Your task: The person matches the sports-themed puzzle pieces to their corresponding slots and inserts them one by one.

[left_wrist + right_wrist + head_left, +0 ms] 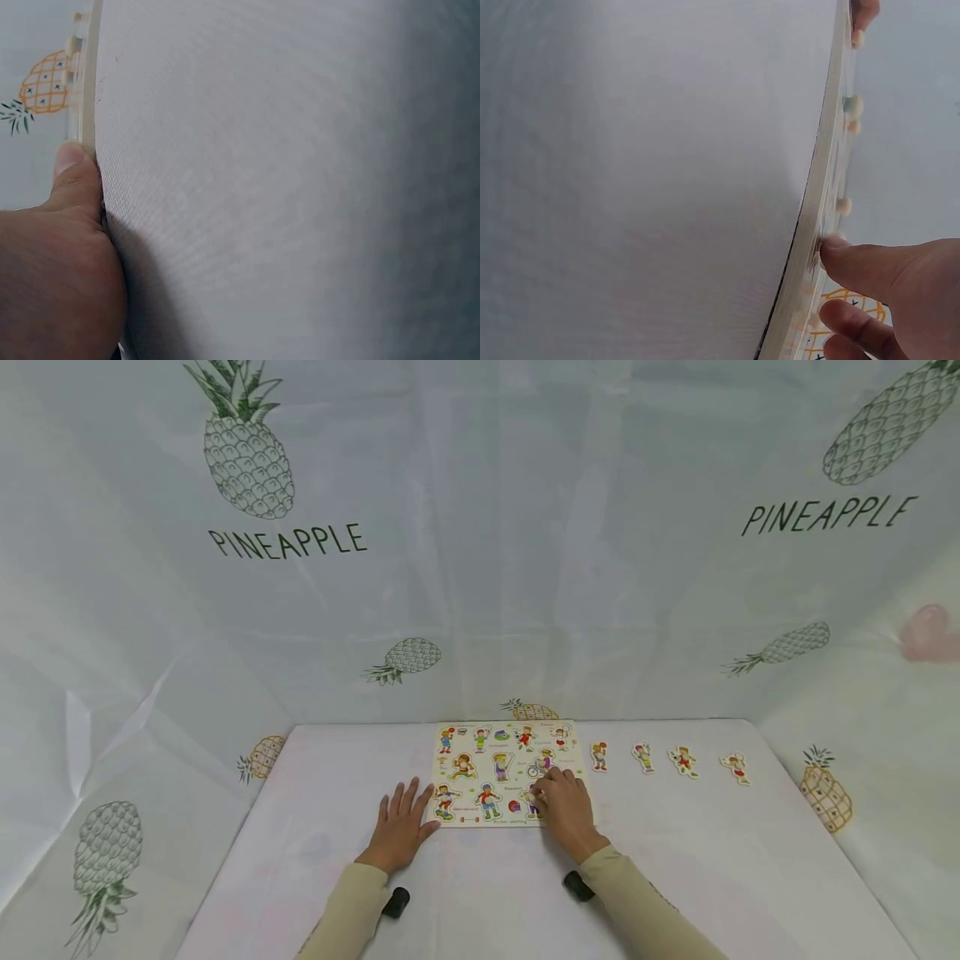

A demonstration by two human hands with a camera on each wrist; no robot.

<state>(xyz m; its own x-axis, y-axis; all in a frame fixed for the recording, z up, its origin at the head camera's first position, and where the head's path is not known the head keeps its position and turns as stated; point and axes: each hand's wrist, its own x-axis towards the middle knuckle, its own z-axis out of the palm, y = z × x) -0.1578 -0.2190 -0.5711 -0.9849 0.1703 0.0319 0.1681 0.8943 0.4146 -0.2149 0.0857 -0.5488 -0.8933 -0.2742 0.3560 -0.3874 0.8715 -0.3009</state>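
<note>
A cream puzzle board (468,783) with figure pieces lies on the white table. My left hand (400,831) rests flat at its lower left corner, fingers spread; in the left wrist view the thumb (73,180) touches the board's edge (88,82). Curled over the lower right of the board, my right hand (567,810) pinches a figure piece (533,810), which the fingers partly cover. The right wrist view has the right hand (885,285) with its thumb at the board's face (814,217), where round knobs stand up.
Four loose figure pieces lie in a row right of the board: one in orange and blue (599,757), one with a raised arm (643,757), one with a ball (683,762) and one in red and white (737,768). Behind the table hangs a pineapple-print cloth (480,568).
</note>
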